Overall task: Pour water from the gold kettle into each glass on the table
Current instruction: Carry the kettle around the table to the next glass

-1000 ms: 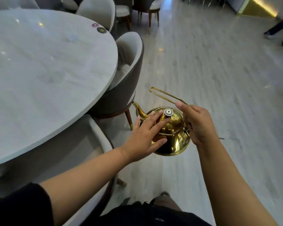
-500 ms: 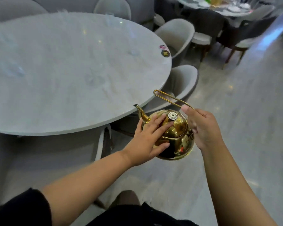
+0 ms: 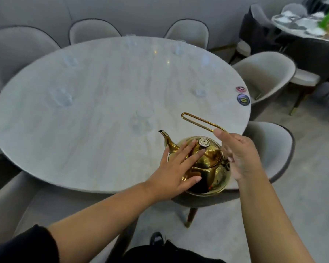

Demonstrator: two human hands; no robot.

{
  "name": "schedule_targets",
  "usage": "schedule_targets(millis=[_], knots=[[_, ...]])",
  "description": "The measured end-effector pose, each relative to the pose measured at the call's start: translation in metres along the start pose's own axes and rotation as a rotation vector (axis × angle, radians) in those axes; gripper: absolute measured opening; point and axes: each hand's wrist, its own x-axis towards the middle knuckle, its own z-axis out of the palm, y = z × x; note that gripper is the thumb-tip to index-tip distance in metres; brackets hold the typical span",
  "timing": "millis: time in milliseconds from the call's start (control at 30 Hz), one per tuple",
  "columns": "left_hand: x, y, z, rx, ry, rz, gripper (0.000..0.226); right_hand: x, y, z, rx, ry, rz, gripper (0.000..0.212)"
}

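gripped handle [image 3: 198, 120] of gold kettle [image 3: 210, 173] in right hand [image 3: 239, 158] | pressed left hand [image 3: 176, 174] flat on lid [image 3: 212, 154] | aimed spout [image 3: 166, 138] upper-left at nearest glass [image 3: 141, 120], just beyond

**A restaurant dining room, laid for guests**

The place looked like a restaurant or banquet hall rather than a home. A large round marble table [image 3: 106, 118] was ringed by matching grey upholstered chairs [image 3: 264, 73] with dark trim and gold-tipped legs. Clear glasses [image 3: 62, 96], blurred, stood spaced around its edge like place settings. Two small round discs [image 3: 243, 99] lay near the rim. At the far right a second table [image 3: 292, 21], with chairs of its own, was crowded with white dishes. A pale polished floor [image 3: 302, 186] ran between them, and a plain grey wall [image 3: 141, 10] closed the back.
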Motion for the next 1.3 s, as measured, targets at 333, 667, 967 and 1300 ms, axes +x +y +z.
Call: schedule_targets(millis=[333, 667, 967, 1300], knots=[[0.083, -0.046, -0.032, 0.067, 0.0, -0.144, 0.062, 0.121, -0.006, 0.017, -0.074, -0.091, 0.053, 0.053], [0.136, -0.06, -0.022, -0.026, 0.132, -0.339, 0.063, 0.214, -0.011, 0.023, -0.173, -0.267, 0.043, 0.061], [0.146, -0.078, -0.023, -0.086, 0.047, -0.4, 0.065, 0.255, 0.004, 0.039, -0.301, -0.37, 0.014, 0.057], [0.139, -0.099, -0.031, -0.073, -0.017, -0.385, 0.067, 0.263, 0.004, 0.076, -0.594, -0.39, -0.092, 0.062]])
